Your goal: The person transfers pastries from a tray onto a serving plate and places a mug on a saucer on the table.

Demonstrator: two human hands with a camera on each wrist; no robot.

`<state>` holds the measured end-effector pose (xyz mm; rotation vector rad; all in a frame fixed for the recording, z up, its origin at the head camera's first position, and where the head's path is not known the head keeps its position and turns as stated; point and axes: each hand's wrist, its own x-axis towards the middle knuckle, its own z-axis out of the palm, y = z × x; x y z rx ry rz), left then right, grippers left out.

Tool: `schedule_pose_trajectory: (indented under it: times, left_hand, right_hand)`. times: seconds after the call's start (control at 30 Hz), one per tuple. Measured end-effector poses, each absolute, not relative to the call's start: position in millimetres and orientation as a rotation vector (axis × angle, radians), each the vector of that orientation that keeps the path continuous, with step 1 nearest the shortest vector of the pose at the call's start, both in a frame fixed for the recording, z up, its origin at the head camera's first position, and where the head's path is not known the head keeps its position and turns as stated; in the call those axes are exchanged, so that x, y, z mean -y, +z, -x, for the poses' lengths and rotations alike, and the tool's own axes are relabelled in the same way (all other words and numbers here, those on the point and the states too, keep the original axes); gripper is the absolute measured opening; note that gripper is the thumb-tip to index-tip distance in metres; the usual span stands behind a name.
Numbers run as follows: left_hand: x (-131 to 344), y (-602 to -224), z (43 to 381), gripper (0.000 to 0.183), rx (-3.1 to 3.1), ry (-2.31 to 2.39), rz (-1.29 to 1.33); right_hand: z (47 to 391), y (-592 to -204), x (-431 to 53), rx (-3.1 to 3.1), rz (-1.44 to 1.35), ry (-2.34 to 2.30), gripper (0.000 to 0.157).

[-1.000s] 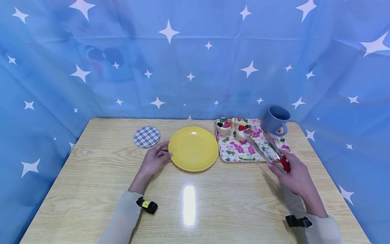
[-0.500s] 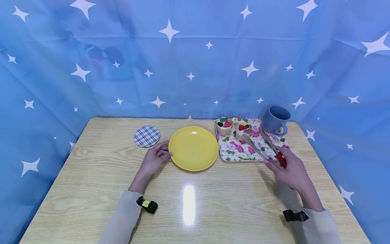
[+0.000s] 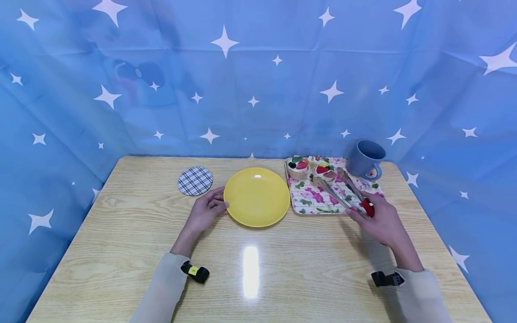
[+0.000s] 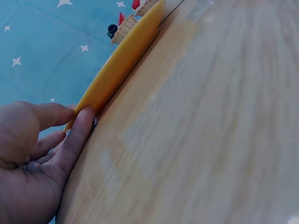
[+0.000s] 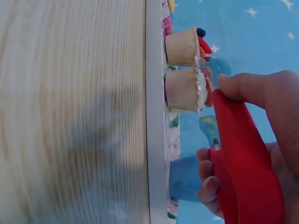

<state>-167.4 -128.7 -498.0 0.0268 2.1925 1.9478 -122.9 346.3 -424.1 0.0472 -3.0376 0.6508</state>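
My left hand (image 3: 205, 210) pinches the left rim of a yellow plate (image 3: 256, 197), thumb and fingers on its edge in the left wrist view. My right hand (image 3: 383, 223) grips tongs by their red handles (image 5: 245, 163). The tongs' metal arms are spread, reaching over a floral tray (image 3: 308, 208). One arm's tip overlaps the front fruit-topped cupcake (image 3: 326, 172) in the head view; the other lies to its right, near the mug. A second cupcake (image 3: 298, 168) stands to the left on the tray, and another small dessert (image 3: 317, 159) is partly hidden behind.
A blue mug (image 3: 365, 157) stands at the tray's back right corner. Left of the plate lies a round checked coaster (image 3: 195, 181). A blue star-patterned curtain (image 3: 258, 76) rises behind and beside the wooden table (image 3: 307, 269).
My right hand has moved forward and left, carrying the open tongs closer to the front cupcake. My left hand and the plate stay where they were.
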Motion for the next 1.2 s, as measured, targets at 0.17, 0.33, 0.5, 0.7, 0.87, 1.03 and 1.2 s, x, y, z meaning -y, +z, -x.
schedule_pose_trajectory:
  times: [0.17, 0.33, 0.5, 0.7, 0.87, 1.03, 1.2]
  left_hand:
    - [128.6, -498.4, 167.4, 0.056, -2.193, 1.947, -0.024]
    - [128.7, -498.7, 167.6, 0.056, -2.194, 1.946, -0.029]
    - [128.9, -499.9, 168.2, 0.056, -2.194, 1.946, -0.042]
    - [129.9, -500.3, 167.2, 0.057, -2.2, 1.942, -0.047]
    - [130.0, -500.0, 166.8, 0.057, -2.197, 1.947, -0.054]
    - [130.2, -499.9, 167.0, 0.057, -2.195, 1.955, -0.065]
    - [129.5, -500.5, 167.5, 0.056, -2.209, 1.95, -0.051]
  right_hand:
    - [126.9, -423.9, -344.2, 3.053, -0.043, 0.656, 0.084]
    - [130.2, -425.4, -342.7, 3.064, -0.036, 0.654, 0.085]
    - [133.4, -427.1, -341.7, 3.059, -0.039, 0.655, 0.083]
    - [139.1, -428.7, -340.8, 3.075, -0.037, 0.672, 0.083]
    - [142.8, -429.6, -339.7, 3.077, -0.045, 0.682, 0.08]
    - [147.6, -432.5, -338.2, 3.062, -0.063, 0.688, 0.072]
    - [152.3, -433.9, -335.5, 3.092, -0.02, 0.681, 0.076]
